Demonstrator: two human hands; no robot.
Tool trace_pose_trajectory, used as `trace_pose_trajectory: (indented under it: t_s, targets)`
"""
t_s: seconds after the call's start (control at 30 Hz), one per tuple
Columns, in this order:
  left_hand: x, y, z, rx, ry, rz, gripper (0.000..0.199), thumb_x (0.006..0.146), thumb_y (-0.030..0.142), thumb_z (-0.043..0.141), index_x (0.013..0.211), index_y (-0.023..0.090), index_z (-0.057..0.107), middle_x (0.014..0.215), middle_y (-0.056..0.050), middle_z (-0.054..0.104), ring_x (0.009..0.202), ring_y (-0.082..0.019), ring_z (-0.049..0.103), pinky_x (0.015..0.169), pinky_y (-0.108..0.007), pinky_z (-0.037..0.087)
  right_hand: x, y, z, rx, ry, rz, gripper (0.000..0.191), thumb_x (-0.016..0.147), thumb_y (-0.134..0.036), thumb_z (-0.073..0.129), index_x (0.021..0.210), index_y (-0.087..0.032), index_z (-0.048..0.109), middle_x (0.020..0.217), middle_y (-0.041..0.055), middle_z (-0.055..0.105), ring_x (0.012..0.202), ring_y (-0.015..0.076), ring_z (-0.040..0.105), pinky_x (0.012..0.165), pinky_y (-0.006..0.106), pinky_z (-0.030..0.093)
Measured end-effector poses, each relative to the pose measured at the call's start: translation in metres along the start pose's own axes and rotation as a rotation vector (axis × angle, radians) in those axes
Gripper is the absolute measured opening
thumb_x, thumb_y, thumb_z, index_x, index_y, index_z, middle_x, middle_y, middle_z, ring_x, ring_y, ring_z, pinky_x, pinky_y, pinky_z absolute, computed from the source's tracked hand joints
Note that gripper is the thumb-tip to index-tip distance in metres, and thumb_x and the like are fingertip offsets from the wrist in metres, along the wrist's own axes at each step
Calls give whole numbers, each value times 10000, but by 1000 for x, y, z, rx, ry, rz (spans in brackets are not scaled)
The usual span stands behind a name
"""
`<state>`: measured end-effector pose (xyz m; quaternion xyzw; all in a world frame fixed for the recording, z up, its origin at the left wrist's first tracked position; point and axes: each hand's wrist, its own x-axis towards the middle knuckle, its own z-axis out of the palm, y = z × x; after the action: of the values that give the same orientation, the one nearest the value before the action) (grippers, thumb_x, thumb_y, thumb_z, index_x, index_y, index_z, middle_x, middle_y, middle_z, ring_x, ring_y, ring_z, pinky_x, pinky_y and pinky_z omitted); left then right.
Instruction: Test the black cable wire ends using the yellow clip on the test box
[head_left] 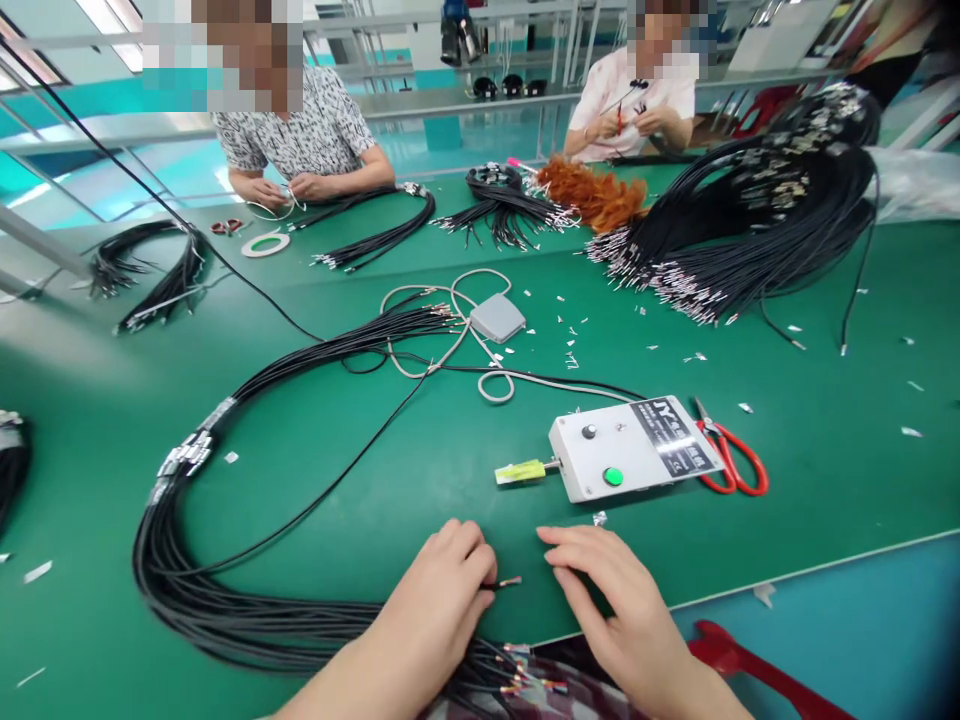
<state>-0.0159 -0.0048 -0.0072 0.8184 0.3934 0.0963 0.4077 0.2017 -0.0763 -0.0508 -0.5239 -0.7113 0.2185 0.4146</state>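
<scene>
My left hand is closed on one black cable, whose stripped end with fine coloured wires sticks out past the fingertips. To its right my right hand is open, fingers apart and slightly curved, with nothing in them. A thick bundle of black cables curves under my left forearm, wrapped with white labels at its bend. Loose wire ends of that bundle lie near the table's front edge. Beyond my hands stands a grey control box with a green button and a yellow-tagged tip pointing left.
Red-handled scissors lie beside the box. A grey pedal-like block with coiled grey cord rests behind. Large black cable bundles fill the back right. Two co-workers sit across the green table, which has paper scraps scattered on it.
</scene>
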Motion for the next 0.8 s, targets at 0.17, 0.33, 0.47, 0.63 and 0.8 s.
trace_pose_trajectory:
  t_s: [0.17,0.33,0.47,0.63,0.8]
  targets:
    - [1,-1,-3,-510,134,-251,176,878,324,539,838,173,619,664,2,571,546,-137,490,526,-248,413,29,-21,16,595,-25,534,156,940,-348,571,1007,-232,649,922,37,722,790,155,658,751,295,514]
    - [1,7,-11,-739,211,-325,303,819,431,611,870,134,637,601,3,585,453,-93,422,438,-208,349,59,-34,28,1119,-42,747,295,812,-459,728,910,-185,681,749,8,679,630,95,552,618,226,407]
    - [0,9,-7,-718,256,-292,246,813,388,636,842,144,652,581,7,588,459,-98,440,439,-204,366,66,-38,34,1307,-22,818,304,745,-424,797,851,-168,673,682,-11,642,592,78,494,599,214,370]
    - [2,5,1,-624,363,-208,138,839,301,614,786,180,654,614,-2,619,525,-124,513,463,-205,409,59,-39,41,1275,11,806,310,724,-413,815,821,-173,645,633,-40,580,561,75,451,569,216,346]
    - [1,5,6,-576,418,-193,119,850,286,604,781,195,638,627,5,623,538,-129,535,465,-205,422,49,-38,47,1130,77,741,337,763,-474,772,830,-173,637,657,-27,593,559,85,464,561,233,353]
